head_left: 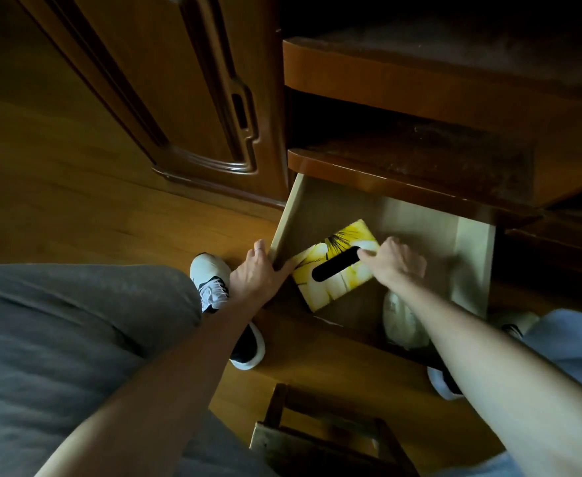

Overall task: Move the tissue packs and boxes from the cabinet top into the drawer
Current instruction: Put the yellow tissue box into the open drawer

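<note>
A yellow and white tissue box (334, 270) with a dark oval slot lies tilted inside the open drawer (472, 263), near its left wall. My right hand (394, 261) grips the box at its right end, fingers curled over the edge by the slot. My left hand (256, 270) holds the drawer's left side wall near the front corner. A pale soft tissue pack (403, 321) lies in the drawer's front part, partly hidden under my right forearm. The cabinet top (437, 53) above looks dark and bare.
A carved wooden wardrobe door (179, 98) stands to the left. An open shelf (420, 149) sits right above the drawer. My white and black shoes (213, 287) rest on the wooden floor. A small wooden stool (324, 438) stands below, close to my legs.
</note>
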Demonstrator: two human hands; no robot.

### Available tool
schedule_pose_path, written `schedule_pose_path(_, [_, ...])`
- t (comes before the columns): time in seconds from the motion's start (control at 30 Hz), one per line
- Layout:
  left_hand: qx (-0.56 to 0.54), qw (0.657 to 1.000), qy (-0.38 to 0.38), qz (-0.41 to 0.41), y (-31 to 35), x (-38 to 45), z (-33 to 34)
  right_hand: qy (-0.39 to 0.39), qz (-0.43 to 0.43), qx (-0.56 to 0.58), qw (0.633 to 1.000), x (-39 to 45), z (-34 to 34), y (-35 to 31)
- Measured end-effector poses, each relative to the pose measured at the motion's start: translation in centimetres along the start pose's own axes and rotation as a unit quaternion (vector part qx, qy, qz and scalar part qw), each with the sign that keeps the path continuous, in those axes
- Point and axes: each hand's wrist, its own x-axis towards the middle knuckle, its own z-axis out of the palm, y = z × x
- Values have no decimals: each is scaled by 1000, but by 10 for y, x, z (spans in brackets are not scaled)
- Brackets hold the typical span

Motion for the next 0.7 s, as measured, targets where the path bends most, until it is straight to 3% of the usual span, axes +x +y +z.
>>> schedule_pose_path(0.17, [32, 999, 16, 26, 5, -5, 1, -174, -88, 17, 981, -41, 18, 21])
schedule_pose_path(0.33, [52, 999, 0, 4, 15, -4, 6, -306, -133, 142, 932, -60, 23, 36])
schedule_pose_path(0.4, [44, 999, -15, -7, 16, -2, 8, -269, -161, 131, 940, -58, 19, 47])
schedule_pose_path(0.5, [26, 999, -28, -2, 16, 2, 10, -36, -139, 81, 986, -53, 9, 64])
schedule_pose_path(0.53, [23, 999, -28, 3, 15, 3, 11, 8, -109, 61, 992, -52, 7, 69])
schedule_pose_path(0.6, [25, 999, -29, 9, 15, 4, 12, -11, -32, 36, 999, -55, 12, 83])
schedule_pose_path(0.7, [42, 999, -31, 12, 13, 6, 12, -161, 38, 9, 986, -66, 38, 96])
